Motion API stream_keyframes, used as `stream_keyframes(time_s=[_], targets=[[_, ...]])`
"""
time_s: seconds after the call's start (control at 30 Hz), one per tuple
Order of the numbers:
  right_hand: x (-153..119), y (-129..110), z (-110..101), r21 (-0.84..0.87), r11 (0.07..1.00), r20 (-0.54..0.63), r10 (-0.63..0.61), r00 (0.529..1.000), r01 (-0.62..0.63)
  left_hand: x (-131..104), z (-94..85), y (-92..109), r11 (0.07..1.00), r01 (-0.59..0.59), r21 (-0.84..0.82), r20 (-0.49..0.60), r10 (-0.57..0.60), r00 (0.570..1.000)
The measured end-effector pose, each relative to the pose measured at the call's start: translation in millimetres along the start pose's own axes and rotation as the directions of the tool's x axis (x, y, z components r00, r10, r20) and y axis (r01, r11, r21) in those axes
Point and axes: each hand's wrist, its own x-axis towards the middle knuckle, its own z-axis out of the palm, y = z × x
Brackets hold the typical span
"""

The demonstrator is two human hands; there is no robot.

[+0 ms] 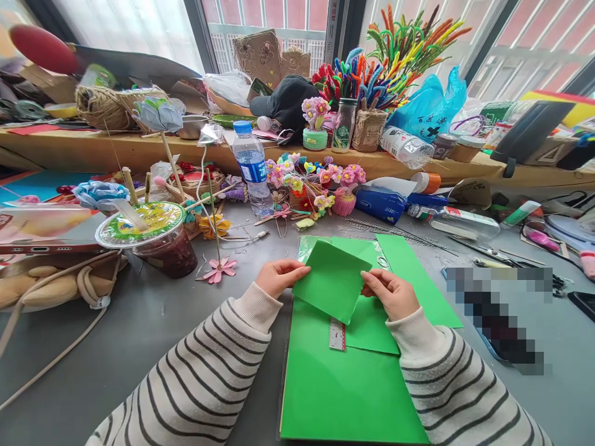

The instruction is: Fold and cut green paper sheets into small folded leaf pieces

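Where the large green sheets (pixel 344 396) lie flat on the grey table (pixel 158 328), a small piece of green paper (pixel 328 282) is held up over them, tilted, its lower corner near the top end of a short ruler (pixel 337 337). Its lower right edge looks slightly uneven. Bare tabletop runs along the left of the sheets, up to the drink cup (pixel 170 254) and a pink flower (pixel 218 271) on a thin stem. Behind the sheets, room is tight: loose wires (pixel 404 234) lie just past their far edge, with a blue tissue pack (pixel 380 203) beyond. To the right, a pixelated patch covers something on the table, apart from the right sleeve (pixel 455 378).

The left hand (pixel 280 277) pinches the small piece at its left side, thumb and fingers closed together on the edge. The right hand (pixel 389 292) grips the right corner the same way, fingertips together on the paper.

A glass bottle (pixel 344 127) on the ledge bears a round Starbucks logo. White Chinese characters show on a blue plastic bag (pixel 430 114). The water bottle (pixel 253 173) has a blue label, its lettering too small to read.
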Motion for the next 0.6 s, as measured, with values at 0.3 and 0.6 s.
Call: stream_keyframes(time_s=[0.3,0.6], targets=[[-3.1,3.5,4.0,-0.037,0.999,0.014,-0.026,1.000,0.027,-1.5,-0.1,3.3,0.993,0.104,-0.047,0.003,-0.104,0.995],[-3.3,-2.0,3.2,-0.035,0.999,-0.041,0.009,0.999,-0.011,-0.6,0.0,2.4,0.996,0.084,-0.012,0.045,-0.083,0.996]])
